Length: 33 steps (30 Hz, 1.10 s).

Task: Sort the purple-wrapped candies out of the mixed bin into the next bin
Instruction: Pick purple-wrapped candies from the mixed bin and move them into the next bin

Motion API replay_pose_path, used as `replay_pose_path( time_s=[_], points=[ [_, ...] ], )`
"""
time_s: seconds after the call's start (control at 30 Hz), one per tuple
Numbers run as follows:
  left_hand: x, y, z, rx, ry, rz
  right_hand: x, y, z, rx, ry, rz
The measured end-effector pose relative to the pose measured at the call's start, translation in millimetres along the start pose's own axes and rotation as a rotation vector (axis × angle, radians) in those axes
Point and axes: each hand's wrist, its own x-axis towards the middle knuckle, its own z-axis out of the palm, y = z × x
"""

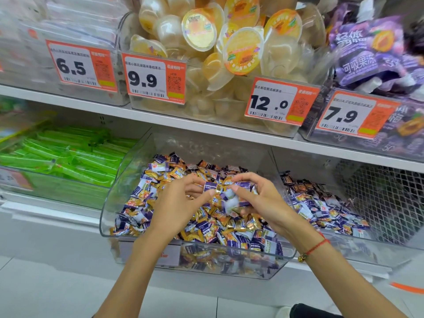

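The left hand [181, 200] pinches one purple-wrapped candy [210, 186] at its fingertips; the right hand [257, 200] cups a small clutch of them, apparently several. Both hover over the mixed bin [107, 216], so gathering is in progress. The next move would call for carrying the handful rightward to the adjacent bin [390, 255].

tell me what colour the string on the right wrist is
Red, with a small gold bead; the head view shows the string.
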Motion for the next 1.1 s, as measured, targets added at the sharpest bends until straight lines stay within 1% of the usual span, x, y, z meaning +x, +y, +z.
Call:
replay_pose_path(
  time_s=[0.1, 0.23, 0.3, 0.37, 0.4, 0.43, 0.47, 0.53, 0.57, 0.6, 0.67, 0.7, 0.73, 0.8, 0.83, 0.87, 0.9, 1.0, 1.1],
  points=[
    [1, 0, 5, 0.023, -0.039, -0.019, 0, -3, -4, -0.112, 0.112, -0.123],
    [-3, 1, 8, 0.091, -0.035, -0.018, -20, -9, -30, -0.233, 0.309, -0.35],
    [-5, 2, 9, 0.119, -0.03, -0.01, -29, -3, -55, -0.401, 0.465, -0.448],
    [-7, 5, 13, 0.147, -0.019, 0.013, -27, 10, -82, -0.555, 0.556, -0.463],
    [-7, 6, 15, 0.153, -0.01, 0.021, -21, 18, -95, -0.622, 0.535, -0.44],
    [-7, 8, 17, 0.153, 0.0, 0.026, -14, 26, -105, -0.676, 0.459, -0.405],
    [-7, 9, 19, 0.145, 0.011, 0.03, -6, 33, -113, -0.705, 0.353, -0.347],
    [-8, 11, 22, 0.123, 0.021, 0.037, 5, 40, -123, -0.665, 0.151, -0.198],
    [-9, 11, 23, 0.112, 0.027, 0.038, 9, 43, -127, -0.637, 0.119, -0.152],
    [-9, 12, 24, 0.096, 0.037, 0.035, 13, 45, -133, -0.63, 0.14, -0.144],
    [-9, 15, 25, 0.045, 0.061, 0.015, 20, 47, -144, -0.669, 0.196, -0.169],
    [-9, 17, 25, 0.024, 0.067, 0.006, 23, 48, -149, -0.706, 0.166, -0.16],
    [-9, 20, 27, 0.012, 0.068, 0.004, 26, 49, -153, -0.746, 0.089, -0.122],
    [-9, 29, 30, -0.002, 0.054, 0.005, 29, 52, -161, -0.825, -0.121, 0.042],
    [-9, 34, 32, -0.007, 0.042, 0.007, 28, 54, -164, -0.847, -0.186, 0.093],
    [-8, 40, 34, -0.004, 0.028, 0.01, 25, 58, -168, -0.85, -0.199, 0.103],
    [-8, 46, 36, 0.004, 0.014, 0.018, 19, 64, -172, -0.839, -0.166, 0.079],
    [-4, 66, 45, 0.04, -0.021, 0.055, -14, 83, -180, -0.859, 0.019, -0.013],
    [2, 92, 69, 0.069, -0.064, 0.139, -47, 103, -187, -0.913, 0.146, -0.005]
  ],
)
